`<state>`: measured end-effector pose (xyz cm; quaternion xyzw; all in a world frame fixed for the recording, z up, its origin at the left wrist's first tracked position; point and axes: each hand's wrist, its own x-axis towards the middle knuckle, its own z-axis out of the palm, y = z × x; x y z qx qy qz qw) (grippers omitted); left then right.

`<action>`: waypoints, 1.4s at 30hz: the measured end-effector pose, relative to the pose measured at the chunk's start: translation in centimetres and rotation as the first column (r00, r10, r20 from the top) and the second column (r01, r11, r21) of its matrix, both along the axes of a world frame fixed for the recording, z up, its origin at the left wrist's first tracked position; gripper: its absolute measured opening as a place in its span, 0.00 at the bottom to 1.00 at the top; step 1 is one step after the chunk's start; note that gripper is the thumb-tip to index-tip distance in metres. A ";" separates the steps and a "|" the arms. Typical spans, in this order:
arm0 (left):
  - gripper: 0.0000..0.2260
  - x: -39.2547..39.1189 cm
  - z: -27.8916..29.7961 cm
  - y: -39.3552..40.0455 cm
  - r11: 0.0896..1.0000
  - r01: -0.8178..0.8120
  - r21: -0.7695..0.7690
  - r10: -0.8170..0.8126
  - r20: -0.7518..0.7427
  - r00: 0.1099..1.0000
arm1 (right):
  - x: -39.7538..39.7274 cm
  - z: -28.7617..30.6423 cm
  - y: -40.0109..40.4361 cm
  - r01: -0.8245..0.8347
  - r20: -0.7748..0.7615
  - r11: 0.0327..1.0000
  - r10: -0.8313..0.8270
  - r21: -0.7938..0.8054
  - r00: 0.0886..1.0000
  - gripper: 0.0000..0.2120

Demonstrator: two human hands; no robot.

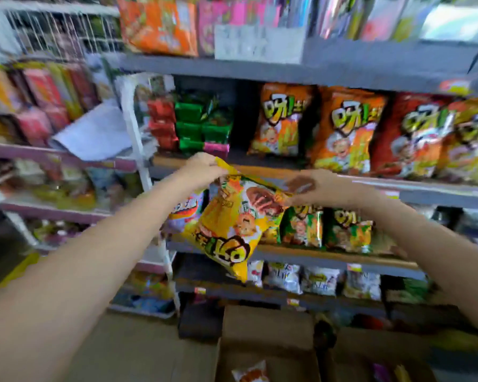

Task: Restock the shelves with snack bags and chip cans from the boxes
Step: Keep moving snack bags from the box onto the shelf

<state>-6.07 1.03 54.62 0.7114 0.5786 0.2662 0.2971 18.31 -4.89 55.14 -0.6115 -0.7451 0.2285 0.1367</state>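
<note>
A: Quick one. We've got the glossy yellow foil snack bag (229,224) held up in front of the grey shelving, upside down going by the print, hanging level with the grey middle shelf board (329,257). Risks?

B: We'd say the main one is a slip. Only the top seam is held, by two small pinches, and the rest of the bag dangles free. If either pinch lets go, it swings or drops toward the open brown cardboard box (265,343) below.

A: Anything with the shelf itself?

B: Yes. The row of green snack bags (326,227) already stands on that shelf board just right of the yellow one. Push it in crooked and we could knock those over or crush the corner. The orange snack bags (315,128) one shelf up look packed tight too, so no spare room there as far as we can judge.

A: Hands, fast.

B: Left hand (202,169): fingers curled together, clamped on the bag's upper left corner, where a yellow tab of foil pokes up past the knuckles. Right hand (312,188): heavily motion-blurred, but we read it as pinching the upper right edge of the same bag, thumb and fingers closed on the foil. We can't tell the exact finger layout.

A: Bag touching the shelf?

B: Can't tell; it overlaps the board's front edge in view, looks held in the air.
</note>
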 end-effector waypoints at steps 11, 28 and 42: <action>0.09 1.5 5.7 -0.8 0.961 -0.077 -0.267 0.238 0.645 0.726 | 0.7 2.6 -4.2 0.157 -0.517 0.983 -0.186 -0.100 0.835 0.26; 0.13 2.4 1.4 -0.6 0.862 0.145 -0.486 0.478 0.874 0.090 | -2.1 -1.0 -2.1 0.264 -0.892 0.954 -0.240 -0.142 0.384 0.49; 0.24 0.9 1.8 0.2 0.921 -0.373 -0.112 0.387 0.382 0.839 | 1.1 5.4 -1.2 0.377 -0.380 0.729 -0.172 0.571 0.909 0.38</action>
